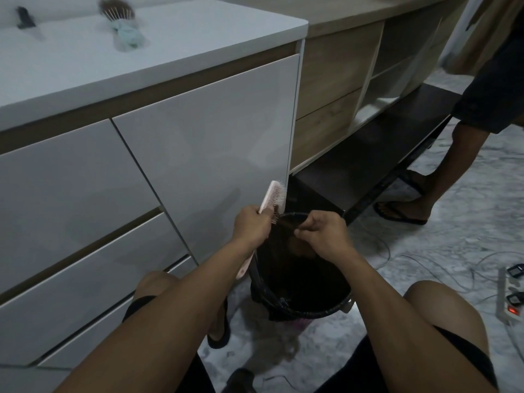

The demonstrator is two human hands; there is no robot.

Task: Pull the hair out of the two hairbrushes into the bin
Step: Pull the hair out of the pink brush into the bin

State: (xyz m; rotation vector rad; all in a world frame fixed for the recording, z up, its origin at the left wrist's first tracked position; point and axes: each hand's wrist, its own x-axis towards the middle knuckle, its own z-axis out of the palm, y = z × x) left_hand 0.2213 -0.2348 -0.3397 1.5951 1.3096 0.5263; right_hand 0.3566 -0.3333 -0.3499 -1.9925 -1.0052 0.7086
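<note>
While the person crouches over the bin:
Left hand [251, 224]: curled round the pink hairbrush [271, 200], bristles facing right.
Right hand [321, 232]: pinching a dark strand of hair [286, 222] stretched from the bristles.
Black bin [300, 309]: on the floor, right under both hands.
Second hairbrush [119, 12]: on the white countertop [170, 43], clogged with hair.

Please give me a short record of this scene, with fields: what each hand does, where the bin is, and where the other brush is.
left hand: grips pink brush above the bin
right hand: pinches hair drawn from the brush bristles
bin: black, on the floor between the knees, under both hands
second brush: on the white counter, full of hair
bystander: stands at right, in sandals
</note>
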